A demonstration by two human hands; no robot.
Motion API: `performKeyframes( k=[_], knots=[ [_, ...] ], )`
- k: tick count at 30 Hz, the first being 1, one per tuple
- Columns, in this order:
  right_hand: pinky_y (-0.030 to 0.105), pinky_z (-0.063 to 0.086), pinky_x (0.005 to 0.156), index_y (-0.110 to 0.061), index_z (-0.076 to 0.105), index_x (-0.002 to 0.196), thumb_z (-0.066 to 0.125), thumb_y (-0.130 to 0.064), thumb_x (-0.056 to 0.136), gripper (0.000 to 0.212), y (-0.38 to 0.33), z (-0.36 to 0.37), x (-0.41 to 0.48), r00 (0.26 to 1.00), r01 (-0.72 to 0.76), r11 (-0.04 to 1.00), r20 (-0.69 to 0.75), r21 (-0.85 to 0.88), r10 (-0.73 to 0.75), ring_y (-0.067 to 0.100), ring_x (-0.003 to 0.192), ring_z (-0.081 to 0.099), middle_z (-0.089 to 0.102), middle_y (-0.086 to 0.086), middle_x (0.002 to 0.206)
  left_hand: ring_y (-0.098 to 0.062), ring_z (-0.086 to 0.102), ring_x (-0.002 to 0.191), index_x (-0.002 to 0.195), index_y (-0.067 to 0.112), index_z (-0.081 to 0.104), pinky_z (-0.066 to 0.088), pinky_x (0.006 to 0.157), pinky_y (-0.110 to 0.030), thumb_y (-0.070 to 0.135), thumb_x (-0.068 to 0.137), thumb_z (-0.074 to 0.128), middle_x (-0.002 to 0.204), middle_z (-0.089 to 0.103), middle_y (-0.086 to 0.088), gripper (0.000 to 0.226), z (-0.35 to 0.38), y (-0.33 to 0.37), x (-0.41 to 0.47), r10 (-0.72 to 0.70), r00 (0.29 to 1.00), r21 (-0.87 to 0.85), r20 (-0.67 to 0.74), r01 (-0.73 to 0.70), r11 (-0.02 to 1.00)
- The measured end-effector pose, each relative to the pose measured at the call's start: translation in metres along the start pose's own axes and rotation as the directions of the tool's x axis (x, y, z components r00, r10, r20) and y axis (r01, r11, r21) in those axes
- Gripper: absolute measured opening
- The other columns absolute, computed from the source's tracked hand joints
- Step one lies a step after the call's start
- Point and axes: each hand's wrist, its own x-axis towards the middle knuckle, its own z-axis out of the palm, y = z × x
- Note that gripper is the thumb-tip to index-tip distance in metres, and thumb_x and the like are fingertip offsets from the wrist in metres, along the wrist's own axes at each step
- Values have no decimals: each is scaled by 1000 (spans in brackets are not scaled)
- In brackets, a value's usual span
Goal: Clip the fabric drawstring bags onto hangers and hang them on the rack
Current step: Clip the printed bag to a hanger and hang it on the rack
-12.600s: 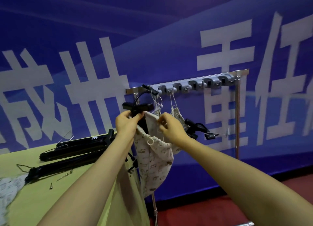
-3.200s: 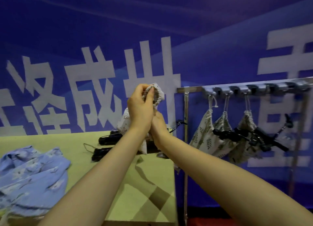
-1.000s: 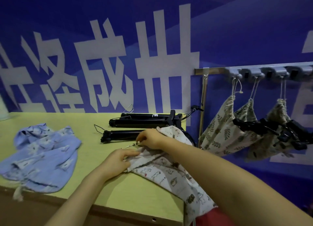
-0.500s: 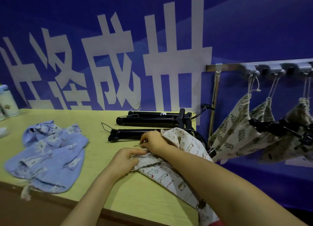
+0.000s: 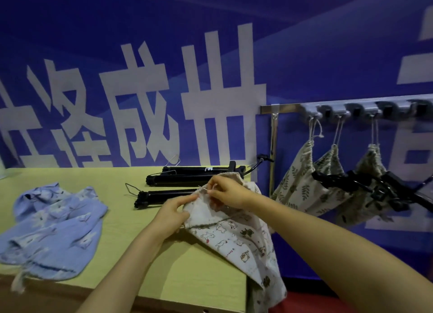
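We face a deep blue banner wall (image 5: 304,55) that fills the far side, printed with large white characters (image 5: 210,97). A paler blue band sweeps diagonally across its upper part. Near us on the left stands a yellow-green table (image 5: 112,179) with a light wood-grain top and a darker front edge. Low at the right, beneath the banner, we glimpse a strip of red floor (image 5: 311,302). The light is dim and bluish.

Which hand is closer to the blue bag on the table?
Left. The left hand grips the animal-print bag, just right of the blue bag; the right hand is farther right.
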Motion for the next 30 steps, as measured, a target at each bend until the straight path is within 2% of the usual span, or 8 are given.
performKeyframes(
  k=[2,6,9,13,18,24,27,30],
  knots=[
    [17,49,69,-10,53,112,47,-20,98,18,8,-18,-16,999,-32,991,34,-130,37,9,80,62,65,-1,94,-20,53,64,128,22,58,40,50,-26,-12,82,42,105,65,2,59,11,20,2,34,999,-29,2,-34,999],
    [27,41,80,-18,56,106,49,-23,95,14,34,-50,-51,989,-98,914,61,-394,132,16,94,54,60,-1,106,-6,37,42,132,23,52,29,36,-15,-9,86,43,88,59,1,57,35,55,0,93,995,-5,17,-93,996],
    [27,39,80,-15,58,105,51,-24,94,15,44,-69,-78,972,-159,859,78,-487,224,18,94,51,61,3,110,-9,40,46,138,23,46,33,39,-17,-8,85,44,90,56,4,62,51,71,-7,93,990,77,104,-102,992],
    [26,38,77,-18,60,102,56,-21,92,11,55,-85,-105,966,-190,846,60,-498,252,15,93,49,57,0,105,-7,53,58,141,22,42,41,44,-18,-10,80,48,127,52,2,69,75,81,-20,113,954,178,277,-167,970],
    [26,39,80,-19,61,106,57,-20,91,16,63,-95,-121,965,-182,860,82,-478,250,14,92,50,52,-6,101,-6,53,48,138,24,44,46,45,-20,-11,79,49,113,53,7,68,90,83,-25,100,937,178,335,-167,970],
    [27,54,57,-17,62,93,56,-24,94,10,56,-87,-106,978,-208,973,-53,-97,204,14,64,64,70,1,86,-5,52,44,141,24,40,40,40,-17,-9,81,47,134,49,-8,69,76,61,-22,29,959,211,283,-92,973],
    [23,52,60,-13,62,91,55,-20,95,10,45,-75,-85,961,-175,984,-211,31,178,9,62,63,68,1,80,-15,62,64,141,26,40,47,49,-25,-7,82,48,138,46,-7,68,65,52,-21,24,961,204,276,-83,975],
    [31,52,81,-12,63,107,58,-25,93,20,42,-66,-62,951,-190,979,-264,-77,163,18,89,64,69,6,102,-32,55,116,141,18,40,48,86,-35,-10,81,47,142,44,-2,66,62,47,-19,67,957,230,281,-135,964]
  ],
)
